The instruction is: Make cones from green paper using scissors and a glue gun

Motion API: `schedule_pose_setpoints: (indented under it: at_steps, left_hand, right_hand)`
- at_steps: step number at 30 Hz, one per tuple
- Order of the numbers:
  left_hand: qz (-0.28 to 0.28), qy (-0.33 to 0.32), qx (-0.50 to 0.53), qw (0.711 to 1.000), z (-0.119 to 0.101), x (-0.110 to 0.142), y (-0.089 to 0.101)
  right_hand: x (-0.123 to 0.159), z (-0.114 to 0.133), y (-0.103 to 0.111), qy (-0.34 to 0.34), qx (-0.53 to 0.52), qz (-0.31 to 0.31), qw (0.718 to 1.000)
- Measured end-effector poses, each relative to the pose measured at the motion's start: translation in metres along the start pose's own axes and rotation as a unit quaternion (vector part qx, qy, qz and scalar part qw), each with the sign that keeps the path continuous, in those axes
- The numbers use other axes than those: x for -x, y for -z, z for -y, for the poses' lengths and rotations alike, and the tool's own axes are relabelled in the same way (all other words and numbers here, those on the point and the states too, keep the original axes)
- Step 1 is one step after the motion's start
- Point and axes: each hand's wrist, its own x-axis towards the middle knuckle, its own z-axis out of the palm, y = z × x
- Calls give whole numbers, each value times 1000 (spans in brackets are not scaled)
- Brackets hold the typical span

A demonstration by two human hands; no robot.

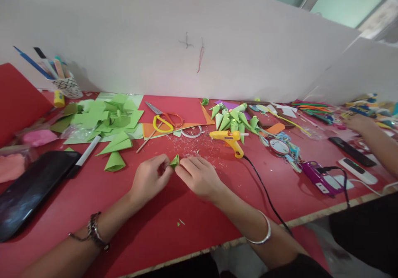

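My left hand (pixel 149 177) and my right hand (pixel 199 176) meet over the red table (pixel 93 195), both pinching one small folded green paper piece (pixel 174 161) between their fingertips. The paper sits just above the tabletop among white scraps. A yellow glue gun (pixel 228 139) lies just beyond my right hand, its black cord (pixel 264 191) trailing toward the table's front edge. Yellow-handled scissors (pixel 162 118) lie farther back. A cluster of rolled green paper cones (pixel 234 118) is behind the glue gun.
A pile of green paper cut-outs (pixel 107 120) lies at back left, with a pen cup (pixel 66 85) and a glue stick (pixel 59 99). A black tablet (pixel 29 187) rests at left. Another person's arm (pixel 376 139) reaches in at right, near a purple device (pixel 320 178) and remotes.
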Motion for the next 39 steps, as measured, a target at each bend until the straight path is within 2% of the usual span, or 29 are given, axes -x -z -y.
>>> schedule_pose_setpoints:
  at_steps: [4,8,14,17,22,25,28,31,36,39]
  left_hand:
    - [-4,6,-35,999,2,-1,-1]
    - [-7,-34,-48,998,5,-2,0]
    - [-30,-38,-87,995,3,-3,3]
    - [-58,-81,-111,989,1,-3,3]
    - [-66,-159,-138,975,-4,-2,3]
    - [-30,-173,-118,977,-5,-1,4]
    - [19,-176,-64,982,-1,-4,7]
    - [72,-175,-29,982,7,-7,9]
    - [169,-125,-54,976,13,-9,13]
    - [214,-106,20,971,15,-9,15]
  right_hand:
    - [1,0,-1,10,-15,6,1000]
    - [1,0,-2,22,-26,13,999]
    - [2,0,-1,-17,-9,-8,1000]
    - [3,-1,-3,-47,-13,-1,999]
    - [4,-1,-8,-57,-46,70,995]
    - [5,-2,-10,-60,-69,95,991]
    - [6,-5,-10,-77,-145,102,981]
    - [7,-8,-8,-95,-261,94,956]
    - [5,-8,-5,-85,-402,84,908]
    - [2,-6,-3,-92,-456,59,883]
